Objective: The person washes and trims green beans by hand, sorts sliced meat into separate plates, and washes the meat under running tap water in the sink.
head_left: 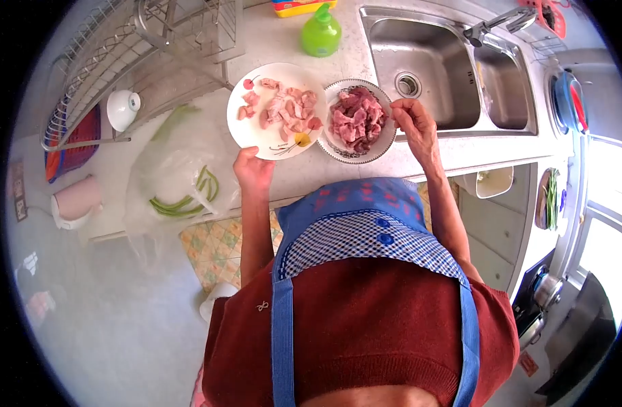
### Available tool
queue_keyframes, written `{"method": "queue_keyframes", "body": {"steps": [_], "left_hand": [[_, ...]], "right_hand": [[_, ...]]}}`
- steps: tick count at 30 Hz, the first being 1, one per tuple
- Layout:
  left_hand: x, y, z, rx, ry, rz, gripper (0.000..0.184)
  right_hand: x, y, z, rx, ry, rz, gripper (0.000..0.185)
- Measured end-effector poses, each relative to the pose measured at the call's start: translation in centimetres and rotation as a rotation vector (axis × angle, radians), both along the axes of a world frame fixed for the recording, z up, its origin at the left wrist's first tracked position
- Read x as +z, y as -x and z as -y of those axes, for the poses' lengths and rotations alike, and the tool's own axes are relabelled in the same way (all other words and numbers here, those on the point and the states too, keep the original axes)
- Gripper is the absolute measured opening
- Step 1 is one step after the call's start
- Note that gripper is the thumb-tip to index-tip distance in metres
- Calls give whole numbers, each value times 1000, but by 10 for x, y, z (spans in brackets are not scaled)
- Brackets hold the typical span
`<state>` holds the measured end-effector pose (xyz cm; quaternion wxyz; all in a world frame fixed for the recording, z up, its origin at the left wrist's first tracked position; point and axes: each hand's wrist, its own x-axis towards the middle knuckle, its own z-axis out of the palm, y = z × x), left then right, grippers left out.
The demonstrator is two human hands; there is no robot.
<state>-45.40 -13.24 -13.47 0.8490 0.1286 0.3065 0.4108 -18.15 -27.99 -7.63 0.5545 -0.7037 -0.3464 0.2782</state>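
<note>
My left hand (253,169) grips the near edge of a white plate (304,79), its thumb lying over the rim. Pale pink pieces of raw meat (292,108) are spread on the plate, which has painted flowers along its edge. Right beside it stands a bowl (385,146) with a dark patterned rim, holding a heap of darker red raw meat (357,119). My right hand (416,123) pinches the bowl's right rim between thumb and fingers. The plate's right edge meets or slightly overlaps the bowl.
A double steel sink (429,102) with a tap (491,28) lies to the right. A green pump bottle (321,34) stands behind the plate. On the left are a clear plastic bag (161,159) with green stalks (182,203), a wire dish rack (189,51) and a white bowl (122,110).
</note>
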Motion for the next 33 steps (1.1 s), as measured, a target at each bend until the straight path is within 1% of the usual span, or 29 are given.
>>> {"method": "queue_keyframes", "body": {"steps": [2, 4, 6, 8, 12, 14, 19, 20, 27, 29, 30, 32, 33], "left_hand": [[-4, 1, 2, 14, -1, 9, 52], [-3, 3, 5, 18, -9, 45, 49], [-3, 7, 8, 42, -9, 26, 47], [-9, 10, 11, 68, 46, 9, 46], [-1, 5, 17, 119, 85, -42, 45], [0, 3, 17, 77, 62, -69, 51], [-16, 10, 12, 49, 67, -84, 49], [-28, 15, 13, 40, 81, -90, 49], [-31, 9, 7, 19, 108, -81, 48], [-28, 13, 2, -155, 83, -192, 44], [-22, 17, -2, -150, 83, -192, 44], [-9, 24, -8, -512, 33, -469, 42], [-12, 29, -8, -511, 34, -471, 42]], "right_hand": [[-10, -3, 1, 61, -3, -133, 14], [-6, 1, 4, 52, -20, -256, 16], [-6, 1, 7, 52, -39, -252, 15], [-7, 3, 8, 50, -38, -255, 15], [-7, -7, 9, 43, 2, -301, 15], [-4, -18, 9, 17, 35, -320, 15], [-15, -18, 11, 23, 47, -342, 15], [-22, -15, 13, 31, 46, -333, 15], [-28, -20, 17, 51, 31, -340, 16], [-30, -21, 20, 43, 77, -313, 16], [-31, -20, 20, 47, 77, -313, 16], [-34, -19, 21, 37, 88, -298, 16], [-37, -19, 21, 39, 88, -300, 16]]}}
